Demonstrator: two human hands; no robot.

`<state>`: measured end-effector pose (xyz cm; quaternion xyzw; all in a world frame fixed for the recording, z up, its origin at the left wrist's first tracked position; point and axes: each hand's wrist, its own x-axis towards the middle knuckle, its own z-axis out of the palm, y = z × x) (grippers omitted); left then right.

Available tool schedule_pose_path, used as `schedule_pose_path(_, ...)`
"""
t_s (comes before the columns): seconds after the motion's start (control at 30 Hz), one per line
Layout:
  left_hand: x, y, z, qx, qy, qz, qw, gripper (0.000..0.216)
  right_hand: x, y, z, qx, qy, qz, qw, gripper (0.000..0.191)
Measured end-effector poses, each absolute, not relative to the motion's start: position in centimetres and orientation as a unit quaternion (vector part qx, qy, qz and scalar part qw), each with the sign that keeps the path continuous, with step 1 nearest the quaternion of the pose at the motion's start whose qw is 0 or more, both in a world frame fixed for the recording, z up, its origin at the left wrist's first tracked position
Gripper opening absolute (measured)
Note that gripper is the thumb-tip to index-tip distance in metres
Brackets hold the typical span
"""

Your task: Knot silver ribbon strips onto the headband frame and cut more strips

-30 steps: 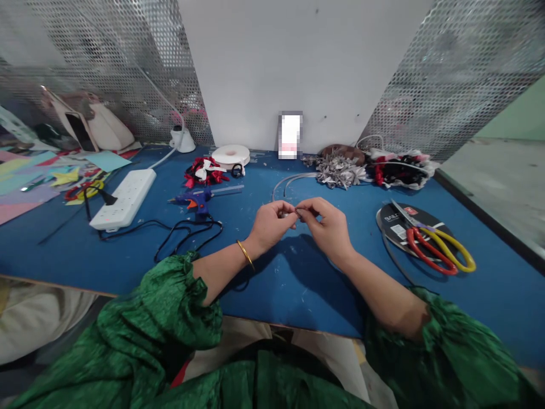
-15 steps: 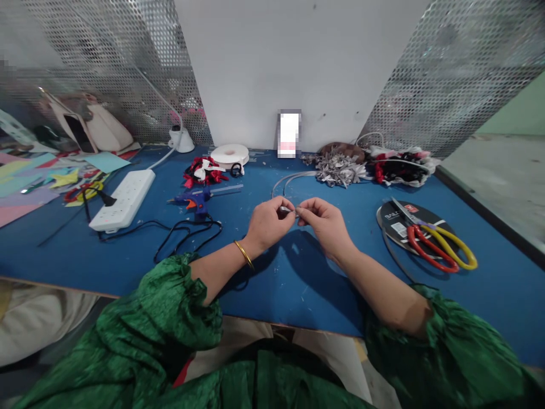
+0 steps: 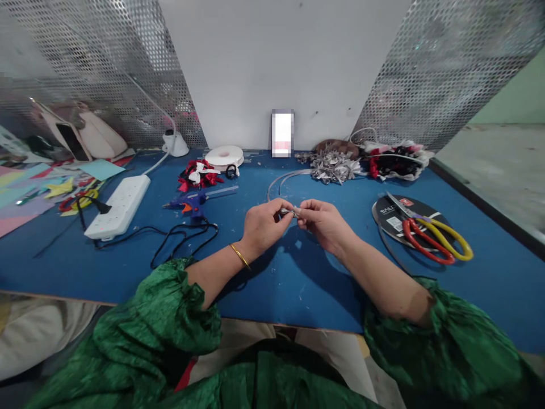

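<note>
A short piece of narrow grey ribbon (image 3: 294,211) lies between my fingertips, above the middle of the blue table. My left hand (image 3: 264,228) pinches it between thumb and forefinger. From the other side, my right hand (image 3: 327,225) closes its thumb and fingers on the same piece; its exact shape is mostly hidden. Behind the hands, thin grey bands (image 3: 286,176) curve from a heap of grey ribbon bows (image 3: 336,167) toward my left hand. Whether they join the held piece I cannot tell.
Scissors (image 3: 438,238) lie on a black ribbon spool (image 3: 389,211) at right. To the left are a blue glue gun (image 3: 193,204), its looped cord, a power strip (image 3: 121,207), red bows (image 3: 191,177) and a white ribbon roll (image 3: 223,156). A lit phone (image 3: 282,133) leans at the back.
The fingers of both hands have shifted slightly on the ribbon, and the right hand's fingers are curled a little differently. The whole view has moved a little, so the table things appear further left.
</note>
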<state>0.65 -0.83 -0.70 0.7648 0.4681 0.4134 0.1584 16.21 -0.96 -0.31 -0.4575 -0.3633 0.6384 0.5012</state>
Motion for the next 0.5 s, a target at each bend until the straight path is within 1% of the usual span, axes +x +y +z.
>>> schedule_pose_path(0.1, 0.7, -0.9, -0.8, 0.769, 0.445, 0.424, 0.174, 0.019, 16.5, -0.8, -0.2, -0.459, -0.356, 0.652, 0.488, 0.039)
schedule_pose_path(0.23, 0.5, -0.8, -0.8, 0.779, 0.432, 0.409, 0.196, 0.018, 17.1, -0.4, 0.0, -0.46, -0.357, 0.673, 0.456, 0.037)
schedule_pose_path(0.5, 0.5, -0.9, -0.4, 0.79, 0.425, 0.383, 0.22, 0.017, 18.8, 0.4, 0.2, -0.434, -0.446, 0.686, 0.378, 0.038)
